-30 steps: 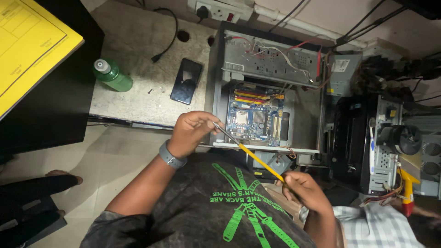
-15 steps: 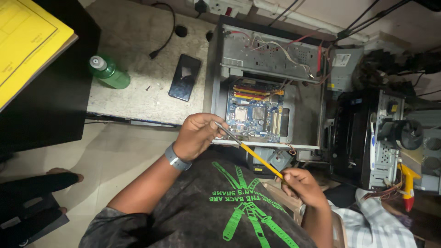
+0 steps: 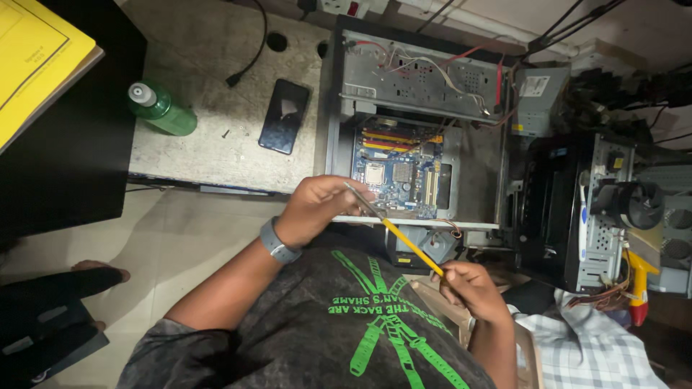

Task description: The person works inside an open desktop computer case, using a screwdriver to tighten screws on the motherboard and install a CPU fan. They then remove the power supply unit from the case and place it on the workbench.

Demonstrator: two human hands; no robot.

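My left hand (image 3: 317,209), with a grey band on its wrist, pinches the metal shaft end of a yellow-handled screwdriver (image 3: 404,241). My right hand (image 3: 468,288) grips the far end of the yellow handle, lower and to the right. The screwdriver runs diagonally between both hands, above my black shirt with a green print. Just beyond my left hand lies an open computer case (image 3: 339,108) with a blue motherboard (image 3: 404,173) showing inside.
A black phone (image 3: 283,115) and a green bottle (image 3: 162,109) lie on the stone slab left of the case. A yellow folder (image 3: 36,57) sits at top left. Another opened case (image 3: 577,216), loose cables and a yellow-and-red tool (image 3: 638,288) crowd the right. Checked fabric (image 3: 591,346) shows at bottom right.
Both hands keep hold of the screwdriver in nearly the same pose. The view has shifted a little, and my right hand sits slightly lower.
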